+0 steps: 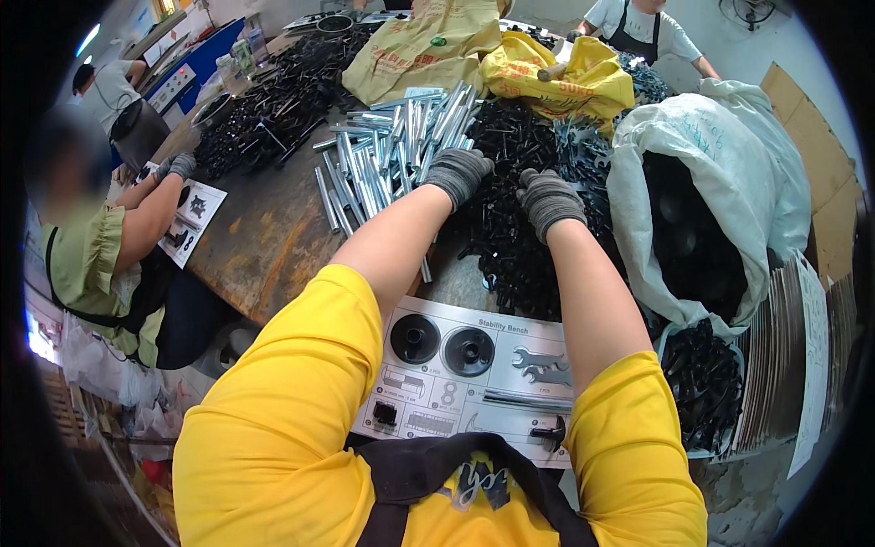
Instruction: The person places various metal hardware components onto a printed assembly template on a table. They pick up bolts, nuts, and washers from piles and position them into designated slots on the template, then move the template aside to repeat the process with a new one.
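My left hand [458, 176], in a grey knit glove, is closed at the border between a heap of silvery metal tubes [401, 146] and a pile of black bolts [510, 137]. My right hand [552, 201], gloved alike, has its fingers curled together over the black bolts. The two hands face each other a short way apart. Whatever lies in the fingers is hidden or too small to name. Right of the bolts lies a pile of flat metal wrenches [583, 155]. A sheet with printed pictures of parts [469, 378] lies beneath my forearms.
A white woven sack [711, 155] of black parts stands at the right, above a bin [700, 383] of black pieces and stacked cardboard [775, 346]. Yellow sacks [556, 77] lie at the back. At left, a co-worker's gloved hands [175, 167] rest near another black heap [273, 109].
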A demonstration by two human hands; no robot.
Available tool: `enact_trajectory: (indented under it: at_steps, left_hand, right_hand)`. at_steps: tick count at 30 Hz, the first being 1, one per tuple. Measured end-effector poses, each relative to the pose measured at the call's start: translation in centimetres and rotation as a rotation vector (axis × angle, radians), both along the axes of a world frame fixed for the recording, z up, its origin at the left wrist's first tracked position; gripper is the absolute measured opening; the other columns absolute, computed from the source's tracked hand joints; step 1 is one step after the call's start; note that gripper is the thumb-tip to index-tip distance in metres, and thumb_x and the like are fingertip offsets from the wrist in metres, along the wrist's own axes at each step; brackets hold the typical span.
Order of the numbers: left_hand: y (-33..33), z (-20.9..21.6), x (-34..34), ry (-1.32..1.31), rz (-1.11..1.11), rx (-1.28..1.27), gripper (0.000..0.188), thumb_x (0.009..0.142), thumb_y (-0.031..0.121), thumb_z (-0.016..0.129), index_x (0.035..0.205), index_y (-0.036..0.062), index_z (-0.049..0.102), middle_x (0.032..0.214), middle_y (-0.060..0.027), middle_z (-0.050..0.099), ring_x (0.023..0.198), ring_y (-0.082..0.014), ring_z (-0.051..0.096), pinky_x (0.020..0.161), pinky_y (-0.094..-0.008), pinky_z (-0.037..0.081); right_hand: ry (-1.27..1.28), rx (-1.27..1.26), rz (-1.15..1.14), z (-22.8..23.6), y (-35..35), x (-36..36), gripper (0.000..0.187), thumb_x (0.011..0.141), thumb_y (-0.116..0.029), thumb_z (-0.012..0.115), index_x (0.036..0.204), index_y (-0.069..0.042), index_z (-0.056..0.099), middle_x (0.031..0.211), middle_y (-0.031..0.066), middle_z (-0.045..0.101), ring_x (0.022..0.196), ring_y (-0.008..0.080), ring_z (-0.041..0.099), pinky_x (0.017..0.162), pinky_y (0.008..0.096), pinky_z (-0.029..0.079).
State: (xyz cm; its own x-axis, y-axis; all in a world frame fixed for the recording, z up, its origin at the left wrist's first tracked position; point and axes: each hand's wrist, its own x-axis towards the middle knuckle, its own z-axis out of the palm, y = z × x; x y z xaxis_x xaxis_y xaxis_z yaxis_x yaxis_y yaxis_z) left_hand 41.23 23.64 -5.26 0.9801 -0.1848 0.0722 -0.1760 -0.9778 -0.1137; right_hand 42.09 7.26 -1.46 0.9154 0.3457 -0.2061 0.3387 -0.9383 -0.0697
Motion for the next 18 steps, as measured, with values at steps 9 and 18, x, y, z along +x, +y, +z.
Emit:
enact_trajectory:
  at_steps: [9,18]
  left_hand:
    - [3.0,-0.2,-3.4,-0.191,0.219,-1.671,0.022,0.082,0.022,0.058,0.095,0.0057,0.058,0.083,-0.0064,0.06,0.075,-0.0144,0.06,0.066,-0.0261,0.05]
    - [4.8,0.8,-21.3,0.197,0.401,-1.183,0.034,0.086,0.029,0.052,0.113,0.0087,0.052,0.071,-0.0043,0.057,0.057,-0.0142,0.054,0.052,-0.0274,0.047]
  right_hand:
    - [0.009,1.284,-0.262,-3.3,-4.0,-2.6,0.024,0.082,-0.016,0.054,0.104,-0.005,0.053,0.078,0.0091,0.059,0.068,0.0191,0.057,0.062,0.03,0.047]
    - [0.44,1.059,0.28,-6.2,-5.4,-20.3,0.022,0.081,-0.017,0.055,0.101,-0.008,0.06,0.087,0.0119,0.061,0.079,0.0226,0.06,0.074,0.0317,0.047]
